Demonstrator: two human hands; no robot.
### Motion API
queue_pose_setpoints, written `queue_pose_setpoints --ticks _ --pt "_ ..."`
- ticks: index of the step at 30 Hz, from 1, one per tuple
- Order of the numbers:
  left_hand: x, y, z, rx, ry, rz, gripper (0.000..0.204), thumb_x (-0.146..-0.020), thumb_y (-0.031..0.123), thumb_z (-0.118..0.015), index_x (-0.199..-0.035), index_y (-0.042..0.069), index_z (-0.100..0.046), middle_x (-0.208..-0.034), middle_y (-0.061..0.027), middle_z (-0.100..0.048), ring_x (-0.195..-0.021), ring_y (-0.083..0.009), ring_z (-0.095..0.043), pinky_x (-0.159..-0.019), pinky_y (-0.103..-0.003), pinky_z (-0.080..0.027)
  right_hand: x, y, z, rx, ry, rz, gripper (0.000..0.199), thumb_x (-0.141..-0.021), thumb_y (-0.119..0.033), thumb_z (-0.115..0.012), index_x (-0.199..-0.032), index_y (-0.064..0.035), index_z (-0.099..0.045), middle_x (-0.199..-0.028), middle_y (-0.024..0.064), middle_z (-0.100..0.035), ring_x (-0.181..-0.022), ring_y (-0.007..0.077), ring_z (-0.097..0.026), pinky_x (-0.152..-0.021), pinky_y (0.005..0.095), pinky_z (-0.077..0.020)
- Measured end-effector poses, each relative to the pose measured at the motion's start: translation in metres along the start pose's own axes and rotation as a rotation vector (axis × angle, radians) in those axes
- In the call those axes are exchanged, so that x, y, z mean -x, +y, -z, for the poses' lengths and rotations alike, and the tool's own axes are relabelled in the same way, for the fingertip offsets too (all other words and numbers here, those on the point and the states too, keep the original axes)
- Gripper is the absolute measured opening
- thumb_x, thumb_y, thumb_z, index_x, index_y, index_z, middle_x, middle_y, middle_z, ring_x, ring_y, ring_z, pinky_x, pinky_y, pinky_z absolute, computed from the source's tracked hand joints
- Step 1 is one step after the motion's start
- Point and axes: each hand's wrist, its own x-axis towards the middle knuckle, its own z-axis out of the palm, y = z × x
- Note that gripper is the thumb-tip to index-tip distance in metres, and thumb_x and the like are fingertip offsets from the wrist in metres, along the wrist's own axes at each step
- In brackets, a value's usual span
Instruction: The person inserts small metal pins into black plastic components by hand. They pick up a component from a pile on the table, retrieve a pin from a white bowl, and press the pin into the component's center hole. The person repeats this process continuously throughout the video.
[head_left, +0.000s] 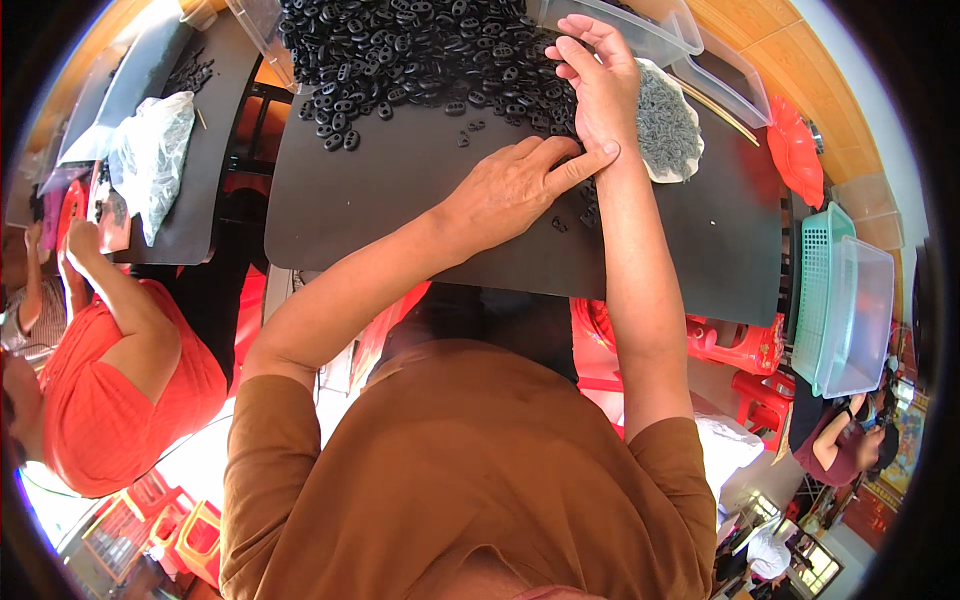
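My left hand (500, 195) reaches across to my right arm. Its thumb lies over the inside of my right wrist and its other fingers go beneath, closing on the wrist. With palm turned up and fingers loosely apart, my right hand (600, 85) is open and holds nothing. It is raised beside a large heap of small black oval plastic pieces with holes (420, 50). A few loose black pieces (560, 224) lie near my right forearm. To the right of that hand, many tiny grey parts (665, 125) fill a pale round dish (690, 172).
The dark table (350, 210) carries clear plastic bins (665, 25) at its far edge. Right of it are a red dish (797, 150) and a green basket (822, 290). At left, a person in red (135, 380) sits by another table with a plastic bag (155, 150).
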Motion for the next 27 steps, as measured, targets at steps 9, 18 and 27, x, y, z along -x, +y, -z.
queue_pose_setpoints --ticks 9,18,27 --pt "0.000 0.006 0.004 -0.097 -0.093 -0.079 0.069 -0.081 0.001 -0.061 -0.142 0.028 -0.044 -0.114 -0.0101 -0.059 -0.091 -0.0291 -0.063 -0.077 -0.039 -0.055 0.002 -0.003 0.001 0.025 -0.025 0.047 0.026 -0.088 -0.003 -0.066 -0.113 -0.0050 -0.062 -0.112 0.0066 -0.066 -0.086 0.0118 -0.065 -0.070 0.0216 -0.0478" --pt "0.000 -0.003 -0.001 -0.015 0.080 0.014 0.073 -0.082 0.000 -0.059 -0.144 0.035 -0.040 -0.116 -0.0118 -0.060 -0.091 -0.0296 -0.065 -0.073 -0.040 -0.056 0.007 -0.009 -0.012 0.097 0.016 0.022 0.019 -0.089 -0.004 -0.062 -0.108 -0.0038 -0.062 -0.098 0.0029 -0.062 -0.077 0.0099 -0.062 -0.063 0.0204 -0.0477" --pt "0.000 0.005 0.006 -0.084 0.006 -0.011 0.066 -0.082 -0.001 -0.058 -0.140 0.031 -0.049 -0.119 -0.0080 -0.060 -0.094 -0.0274 -0.065 -0.075 -0.037 -0.058 0.005 -0.017 -0.010 0.150 0.063 0.007 0.018 -0.089 -0.003 -0.061 -0.107 -0.0029 -0.062 -0.097 0.0027 -0.062 -0.077 0.0103 -0.062 -0.063 0.0223 -0.0466"
